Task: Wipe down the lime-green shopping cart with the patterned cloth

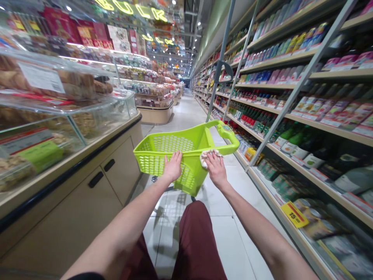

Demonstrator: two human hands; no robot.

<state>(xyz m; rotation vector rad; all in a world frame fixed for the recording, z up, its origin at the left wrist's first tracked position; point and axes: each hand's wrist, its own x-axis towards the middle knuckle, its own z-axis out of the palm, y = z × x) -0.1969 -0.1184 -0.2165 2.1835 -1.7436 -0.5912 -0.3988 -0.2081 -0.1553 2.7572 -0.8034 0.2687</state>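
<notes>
A bright green plastic shopping cart [186, 179] stands sideways in the aisle, its handle [230, 138] toward the right. My left hand [174, 166] rests on the near side of the basket just below the rim, fingers extended and holding nothing. Under the fingers of my right hand [216, 169] is a crumpled whitish cloth [205, 158], pressed against the basket's near side beside the handle. Part of the cloth is hidden by that hand.
On the left is a wooden counter [97, 194] with clear bins of packaged food. Shelves [291, 116] of bottles and cans line the right side. A tiled floor [233, 233] runs down the aisle between them.
</notes>
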